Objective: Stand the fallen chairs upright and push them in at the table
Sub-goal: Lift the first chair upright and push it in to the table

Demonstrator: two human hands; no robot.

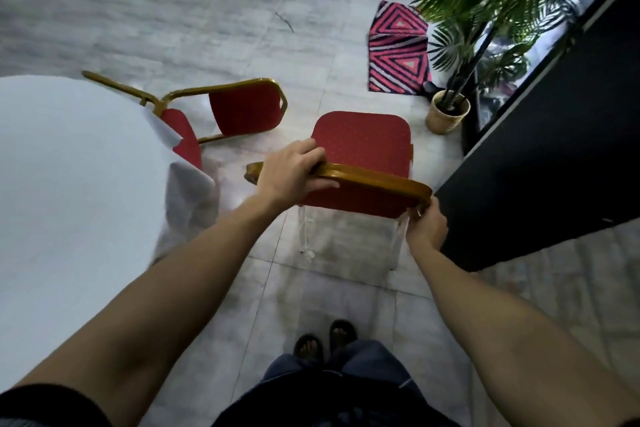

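Chair in hand: you are holding the upright red-cushioned chair with the gold metal frame [363,149] by the top rail of its backrest; its seat is facing away from you.
Left grip: your left hand [294,170] is wrapping closed over the rail near its left end, fingers on the far side.
Right grip: your right hand [425,224] is closing on the rail's right corner from below (its fingers are mostly hidden).
Bench: the round bench under a white cloth [69,166] is lying to your left, so the chair is needing to turn and travel leftward; your left hand is the nearer one to it.
Second chair: another red and gold chair [239,111] is lying on its side on the tiled floor [173,10], just beside the bench's far edge, its seat partly under the cloth.
Arms: both are reaching forward, nearly straight.
Progress: I am judging one chair stood up, neither pushed in.
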